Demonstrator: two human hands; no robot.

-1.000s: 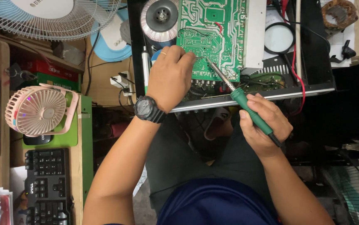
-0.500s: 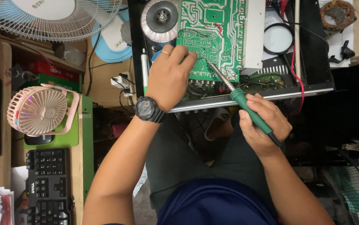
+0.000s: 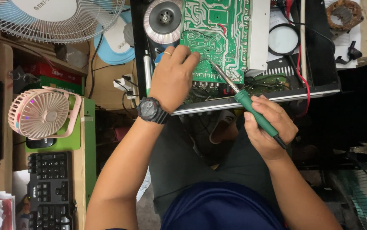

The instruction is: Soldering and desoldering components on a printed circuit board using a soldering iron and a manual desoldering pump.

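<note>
step: soldering, likely; green-handled soldering iron [image 3: 256, 114] tip on green printed circuit board [image 3: 215, 38]
right hand [image 3: 270, 127]: fingers wrapped on iron handle
left hand [image 3: 173, 79]: fingers curled, pressing board edge; holding anything, can't tell
next: needs steady tip, board braced

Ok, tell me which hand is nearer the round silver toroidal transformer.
Left. The left hand rests on the green circuit board just below the round silver toroidal transformer; the right hand grips a green-handled soldering iron farther away.

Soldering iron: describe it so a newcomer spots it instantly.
Start at the open black chassis with the green circuit board. At its front edge, the right hand grips the soldering iron: the only green-handled tool, metal tip angled up onto the board.
</note>
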